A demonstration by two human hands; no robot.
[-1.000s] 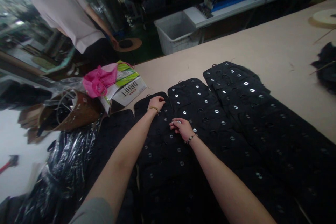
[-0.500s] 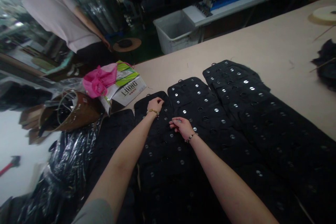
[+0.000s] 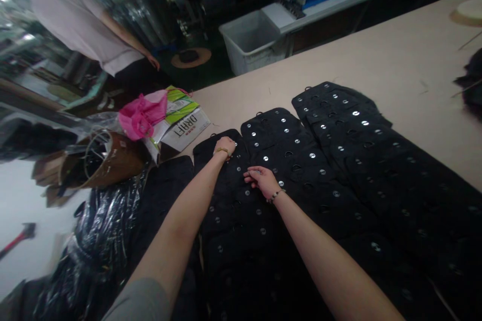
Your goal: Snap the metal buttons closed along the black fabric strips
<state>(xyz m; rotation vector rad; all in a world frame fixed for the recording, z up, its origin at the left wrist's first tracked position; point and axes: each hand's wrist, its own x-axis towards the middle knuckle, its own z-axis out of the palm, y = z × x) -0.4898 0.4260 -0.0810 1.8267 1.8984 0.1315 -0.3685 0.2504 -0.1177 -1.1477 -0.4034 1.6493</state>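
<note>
Rows of black fabric pieces [image 3: 278,150] with shiny round metal discs [image 3: 312,155] and small black loops lie across the table. My left hand [image 3: 226,146] is closed at the upper part of the second piece from the left, with a disc showing beside its fingertips. Whatever it may be pressing is hidden under the fingers. Lower and to the right, my right hand [image 3: 262,181] hovers over the same piece's right edge, its thumb and fingers pinched round something small and greyish that I cannot make out.
A box [image 3: 188,130] with a pink bag [image 3: 143,115] stands beyond the left pieces, near a brown basket [image 3: 113,158]. Shiny plastic [image 3: 98,235] and a hammer [image 3: 28,230] are at left. Behind the table [image 3: 395,55] are a grey bin [image 3: 252,42] and a person [image 3: 86,25].
My left hand has turned and lowered slightly, its fingers now pressed closer to the fabric, and a disc shows at its fingertips. My right hand has barely moved.
</note>
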